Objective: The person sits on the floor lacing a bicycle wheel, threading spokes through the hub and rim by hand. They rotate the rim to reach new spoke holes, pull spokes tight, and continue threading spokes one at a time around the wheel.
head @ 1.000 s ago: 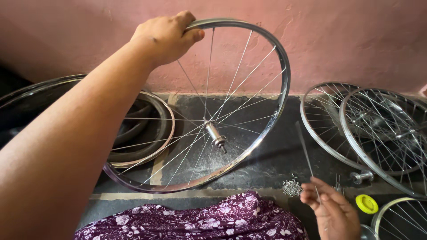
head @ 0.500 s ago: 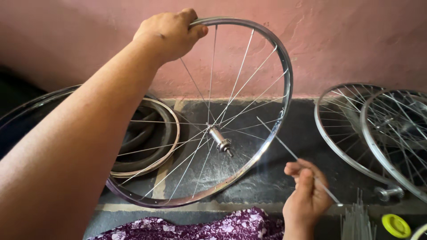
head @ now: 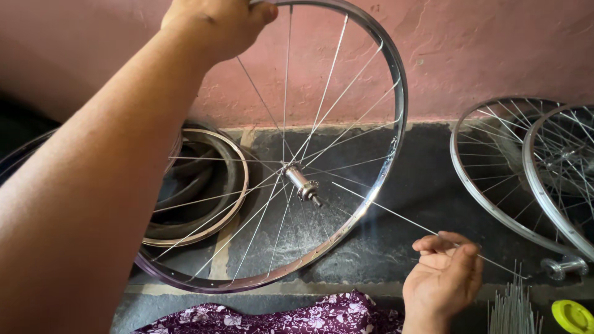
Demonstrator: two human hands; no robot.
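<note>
Nearest, at the bottom edge, lies a purple floral cloth [head: 278,318], soft and crumpled. Just right of it the right hand [head: 444,278] is raised palm up, fingers curled, thumb and fingertips pinched on a thin, straight steel spoke [head: 396,216]. The spoke runs from that pinch up and left, its free end reaching in among the wheel's spokes near the hub [head: 303,184], while a short tail sticks out past the hand to the right. Beside the wrist stands a bundle of loose spokes [head: 510,306], and next to it sits a round yellow cap [head: 572,315]. Farther on, the wheel [head: 396,124] stands tilted on the dark, rough stone floor [head: 402,247], a shiny metal rim laced with fine wires to a small chromed hub. The left hand [head: 213,25] is closed over the top of the rim, fingers wrapped around it. Behind the wheel on the left, rubber tyres and another rim [head: 238,185] lean together. On the right two more spoked wheels [head: 495,204] overlap, with a loose hub [head: 563,266] at their foot. A matt pink wall [head: 482,55] backs everything.
</note>
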